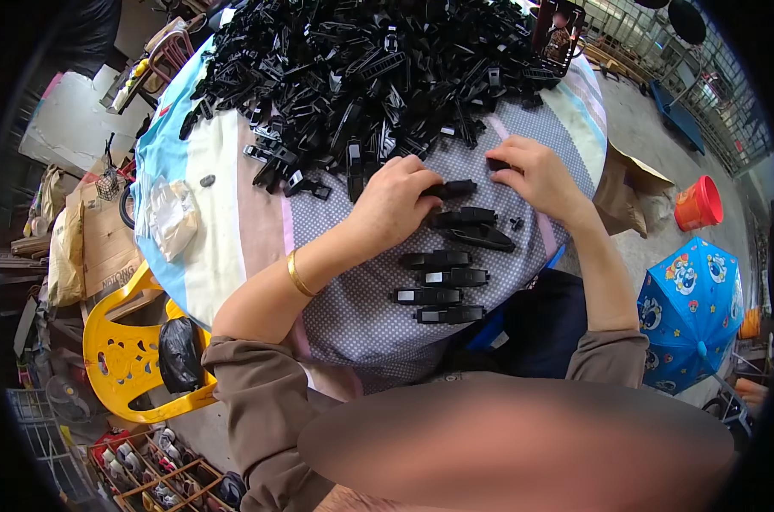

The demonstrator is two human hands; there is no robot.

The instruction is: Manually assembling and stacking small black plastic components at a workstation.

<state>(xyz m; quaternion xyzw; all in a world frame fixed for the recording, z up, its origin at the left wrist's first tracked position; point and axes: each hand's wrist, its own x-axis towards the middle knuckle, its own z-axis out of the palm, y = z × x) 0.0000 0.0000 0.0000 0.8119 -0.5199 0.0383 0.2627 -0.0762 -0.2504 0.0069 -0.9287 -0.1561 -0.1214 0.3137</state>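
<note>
Black parts (353, 77), pastel-striped cloth (361, 316) with white-dotted grey, red bucket (699, 205).

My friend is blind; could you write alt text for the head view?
A person's left hand holds a black part and their right hand pinches a small dark piece over a cloth-covered table; more black parts lie closer to the body, with a large heap beyond.

The left hand (393, 201) holds a black part (453, 189), the right hand (541, 177) a small dark piece (495, 164), both near a black pile (361, 72) on the cloth-covered surface (349, 311)
</note>
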